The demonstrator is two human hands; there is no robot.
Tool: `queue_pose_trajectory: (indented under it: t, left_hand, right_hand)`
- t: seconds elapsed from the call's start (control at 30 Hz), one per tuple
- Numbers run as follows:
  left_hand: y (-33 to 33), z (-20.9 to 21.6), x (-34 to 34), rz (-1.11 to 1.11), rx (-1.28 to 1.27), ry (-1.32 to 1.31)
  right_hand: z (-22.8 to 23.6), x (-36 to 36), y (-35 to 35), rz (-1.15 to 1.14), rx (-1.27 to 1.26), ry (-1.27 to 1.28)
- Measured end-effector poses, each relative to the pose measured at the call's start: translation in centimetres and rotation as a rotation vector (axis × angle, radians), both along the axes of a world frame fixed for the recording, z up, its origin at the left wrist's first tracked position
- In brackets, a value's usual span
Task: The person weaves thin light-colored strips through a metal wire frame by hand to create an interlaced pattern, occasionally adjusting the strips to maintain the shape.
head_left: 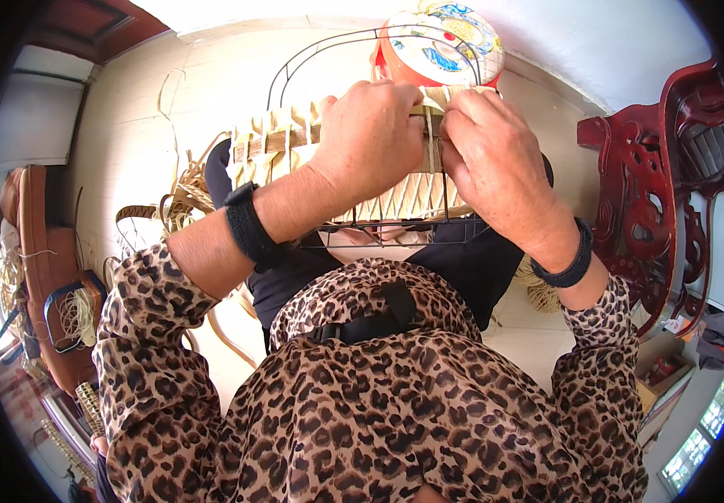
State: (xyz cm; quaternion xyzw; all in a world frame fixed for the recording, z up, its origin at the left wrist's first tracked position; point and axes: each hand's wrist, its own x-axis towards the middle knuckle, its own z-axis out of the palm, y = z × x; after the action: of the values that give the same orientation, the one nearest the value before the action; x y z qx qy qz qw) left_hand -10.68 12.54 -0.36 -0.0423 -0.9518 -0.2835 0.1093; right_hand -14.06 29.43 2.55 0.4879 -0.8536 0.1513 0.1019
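While the wire-framed basket sits at the person's knees, the left hand curls tightly over its woven edge; beside it, the right hand bends nearly closed by a pale strip, its exact hold hidden.

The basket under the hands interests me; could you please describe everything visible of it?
The basket has a dark wire frame, bare on the near side, with an arched handle beyond. Pale strips, apparently plant fibre, and a brown band partly cover it. Both hands grip its far part, before the leopard-print top.
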Motion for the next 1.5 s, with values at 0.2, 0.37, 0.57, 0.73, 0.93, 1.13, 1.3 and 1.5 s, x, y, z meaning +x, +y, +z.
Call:
queue_pose_trajectory:
  t: [0.2, 0.37, 0.57, 0.73, 0.93, 1.13, 1.3, 1.5]
  left_hand:
    - [-0.3, 1.0, -2.2, -0.048, -0.155, -0.147]
    - [0.5, 1.2, -2.0, -0.093, -0.353, -0.161]
    - [1.0, -0.6, -1.8, -0.143, -0.310, 0.164]
    - [0.3, -0.7, -2.4, -0.202, 0.075, 0.081]
    - [-3.1, 0.4, -3.4, -0.434, 0.159, -0.136]
    - [-3.1, 0.5, -3.2, -0.493, 0.155, -0.138]
    - [-2.8, 0.5, -3.1, -0.473, 0.183, -0.163]
    - [-3.0, 0.5, -3.1, -0.458, 0.176, -0.190]
  right_hand:
    - [-0.6, -0.1, -0.2, 0.007, -0.045, 0.058]
    - [-0.4, -0.4, 0.0, 0.077, -0.017, 0.021]
    - [-0.7, -0.9, 0.7, 0.172, -0.047, -0.045]
    - [-0.4, -0.9, 0.8, 0.169, -0.026, -0.081]
    - [-0.5, -0.6, 1.0, 0.122, -0.119, -0.111]
    - [-0.7, -0.5, 1.0, 0.136, -0.118, -0.055]
    - [-0.7, -0.3, 1.0, 0.119, -0.129, -0.072]
    - [-0.7, -0.3, 1.1, 0.110, -0.135, -0.109]
